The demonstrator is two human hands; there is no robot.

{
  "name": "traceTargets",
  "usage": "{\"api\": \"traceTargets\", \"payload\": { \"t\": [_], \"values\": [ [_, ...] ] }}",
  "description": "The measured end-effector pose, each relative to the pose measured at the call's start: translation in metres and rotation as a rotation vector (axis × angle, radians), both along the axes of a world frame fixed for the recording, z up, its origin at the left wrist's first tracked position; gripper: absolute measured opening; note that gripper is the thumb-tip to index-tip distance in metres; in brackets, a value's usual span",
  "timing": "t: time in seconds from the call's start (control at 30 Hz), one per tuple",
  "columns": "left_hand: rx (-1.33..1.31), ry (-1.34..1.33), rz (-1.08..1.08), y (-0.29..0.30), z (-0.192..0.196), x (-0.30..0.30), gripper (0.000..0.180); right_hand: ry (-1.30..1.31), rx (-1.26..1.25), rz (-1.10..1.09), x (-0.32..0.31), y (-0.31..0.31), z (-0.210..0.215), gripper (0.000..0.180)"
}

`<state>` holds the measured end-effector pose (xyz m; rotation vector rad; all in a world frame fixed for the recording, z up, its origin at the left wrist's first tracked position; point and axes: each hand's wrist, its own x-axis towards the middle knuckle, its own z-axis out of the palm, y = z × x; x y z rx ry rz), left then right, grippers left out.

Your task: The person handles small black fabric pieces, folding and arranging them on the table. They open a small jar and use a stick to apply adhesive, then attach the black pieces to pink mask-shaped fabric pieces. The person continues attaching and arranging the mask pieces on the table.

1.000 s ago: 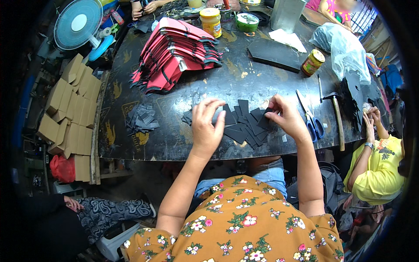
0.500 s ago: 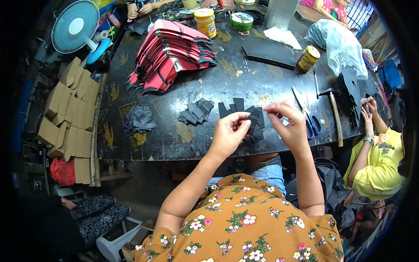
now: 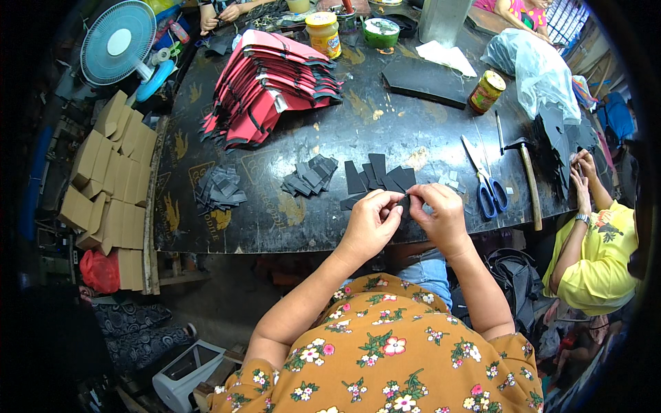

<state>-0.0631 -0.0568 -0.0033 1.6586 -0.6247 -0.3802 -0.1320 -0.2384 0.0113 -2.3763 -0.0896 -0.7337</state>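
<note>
Just past the near table edge, my left hand and my right hand meet fingertip to fingertip. Both are closed in a pinch on a small black piece, mostly covered by the fingers. Flat black cut pieces lie loosely spread right beyond my hands. To their left is a second heap of dark pieces, and farther left a third heap. Small pale squares are scattered just beyond my right hand.
Blue-handled scissors and a hammer lie on the right. A pink-and-black stack stands behind the heaps. Farther back are a black slab, jars and a plastic bag. A person in yellow works at the right.
My right hand has moved left and nearer to me, so its fingertips now meet the left hand's. My left hand has dipped toward the table edge, and the black piece shows less.
</note>
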Motion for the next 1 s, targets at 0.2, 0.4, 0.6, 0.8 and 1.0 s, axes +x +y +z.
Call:
{"api": "traceTargets", "payload": {
  "t": [0.2,0.4,0.6,0.8,1.0],
  "values": [
    [0.124,-0.345,0.243,0.038,0.008,0.051,0.022,0.234,0.233,-0.227,-0.005,-0.051,0.007,0.008],
    [0.518,-0.645,0.46,0.077,-0.008,0.091,0.03,0.337,-0.045,-0.268,-0.007,-0.078,0.007,0.013],
    [0.469,-0.63,0.499,0.072,-0.012,0.084,0.035,0.327,-0.084,-0.019,0.011,-0.028,-0.002,0.026],
    [0.279,-0.692,0.462,0.061,0.008,0.068,0.033,0.321,-0.179,-0.065,0.014,-0.016,-0.005,0.027],
    [0.214,-0.598,0.149,0.022,0.008,0.039,0.029,0.294,-0.185,-0.094,0.015,-0.015,-0.009,0.025]
  ]
}}
